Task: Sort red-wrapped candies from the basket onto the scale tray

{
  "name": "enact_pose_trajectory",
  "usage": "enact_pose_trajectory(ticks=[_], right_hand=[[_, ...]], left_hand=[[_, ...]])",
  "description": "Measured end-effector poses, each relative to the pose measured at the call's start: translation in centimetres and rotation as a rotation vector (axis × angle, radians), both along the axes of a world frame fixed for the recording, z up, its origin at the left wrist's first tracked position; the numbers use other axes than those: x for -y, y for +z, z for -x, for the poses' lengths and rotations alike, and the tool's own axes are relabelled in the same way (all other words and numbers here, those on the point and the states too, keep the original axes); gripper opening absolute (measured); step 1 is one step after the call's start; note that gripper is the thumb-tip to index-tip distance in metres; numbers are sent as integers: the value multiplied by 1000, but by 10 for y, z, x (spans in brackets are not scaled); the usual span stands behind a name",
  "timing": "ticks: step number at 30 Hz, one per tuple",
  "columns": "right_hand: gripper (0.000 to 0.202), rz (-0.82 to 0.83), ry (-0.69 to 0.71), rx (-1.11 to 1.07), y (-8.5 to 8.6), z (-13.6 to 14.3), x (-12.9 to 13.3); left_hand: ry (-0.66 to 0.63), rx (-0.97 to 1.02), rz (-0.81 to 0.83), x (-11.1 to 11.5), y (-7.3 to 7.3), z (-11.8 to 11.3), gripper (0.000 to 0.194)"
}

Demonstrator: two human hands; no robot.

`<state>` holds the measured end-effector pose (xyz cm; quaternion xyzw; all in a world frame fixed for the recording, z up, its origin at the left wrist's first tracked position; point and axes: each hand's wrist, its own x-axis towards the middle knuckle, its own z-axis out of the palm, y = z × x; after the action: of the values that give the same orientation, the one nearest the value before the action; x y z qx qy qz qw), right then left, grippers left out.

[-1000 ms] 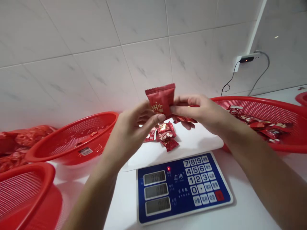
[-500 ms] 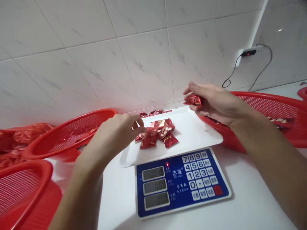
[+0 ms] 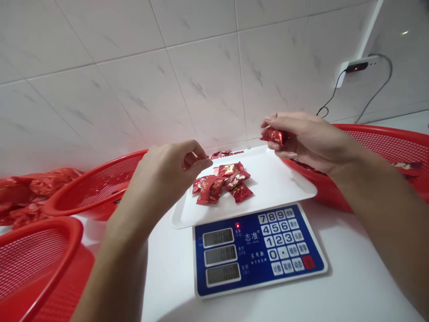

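My left hand (image 3: pixel 170 172) hovers over the left side of a white weighing tray (image 3: pixel 278 179), its fingers loosely curled, with no object visible in them. Just below and to its right lies a small heap of red foil-wrapped candies (image 3: pixel 211 190), some with gold print. Over the tray's back right corner, my right hand (image 3: pixel 304 138) is closed around a shiny red wrapped candy (image 3: pixel 276 135); its palm may hide more. The tray belongs to a blue-faced digital scale (image 3: pixel 254 255) with lit displays; the top one reads about 0.063.
Red mesh baskets stand at the left (image 3: pixel 97 183), near left (image 3: pixel 40 259) and right (image 3: pixel 395 143). Red plastic bags (image 3: pixel 36 192) lie far left. More red wrappers (image 3: pixel 223 154) sit behind the tray by the tiled wall. A socket strip (image 3: pixel 357 69) with cables is at upper right.
My left hand has lifted slightly from beside the heap. The top display has gone from about 0.048 to about 0.063. My right hand still holds its candy; the view has shifted a little.
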<state>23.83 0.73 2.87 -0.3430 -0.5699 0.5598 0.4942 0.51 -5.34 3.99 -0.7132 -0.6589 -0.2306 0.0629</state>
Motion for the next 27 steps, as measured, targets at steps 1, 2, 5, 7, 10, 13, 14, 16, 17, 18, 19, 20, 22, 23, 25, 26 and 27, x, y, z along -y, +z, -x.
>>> enact_pose_trajectory(ticks=[1, 2, 5, 7, 10, 13, 14, 16, 17, 18, 19, 20, 22, 23, 25, 26, 27], right_hand=[[29, 1, 3, 2, 0, 0, 0], [30, 1, 7, 3, 0, 0, -1], [30, -1, 16, 6, -1, 0, -2], [28, 2, 17, 14, -1, 1, -2], [27, 7, 8, 37, 0, 2, -1], [26, 8, 5, 52, 1, 4, 0], [26, 4, 8, 53, 1, 4, 0], [24, -1, 20, 48, 1, 5, 0], [23, -3, 28, 47, 1, 5, 0], [22, -2, 39, 48, 0, 5, 0], [22, -2, 50, 52, -1, 5, -1], [21, -3, 60, 59, -2, 5, -1], [18, -20, 74, 73, -4, 4, -2], [15, -33, 76, 77, -5, 4, -3], [12, -60, 66, 83, -7, 3, -4], [11, -68, 58, 87, -8, 2, -5], [11, -72, 50, 91, -8, 2, -5]], left_hand=[[2, 2, 7, 0, 0, 0, 21], [7, 4, 17, -1, 0, 0, 21], [46, -15, 71, -2, 0, -1, 19], [65, -47, 110, -4, -2, -1, 19], [35, -103, 156, -8, -6, 1, 21], [15, -118, 161, -9, -9, 4, 25], [15, -114, 152, -9, -9, 4, 25], [21, -111, 143, -8, -9, 4, 26], [28, -115, 145, -7, -8, 3, 26], [36, -124, 148, -7, -7, 3, 26], [43, -134, 152, -7, -7, 4, 26], [44, -142, 153, -7, -7, 4, 27], [13, -133, 139, -9, -9, 7, 30], [-21, -112, 132, -10, -11, 9, 34], [-130, -45, 150, -14, -16, 13, 50], [-198, -8, 181, -17, -19, 15, 61], [-268, 27, 230, -21, -22, 15, 73]])
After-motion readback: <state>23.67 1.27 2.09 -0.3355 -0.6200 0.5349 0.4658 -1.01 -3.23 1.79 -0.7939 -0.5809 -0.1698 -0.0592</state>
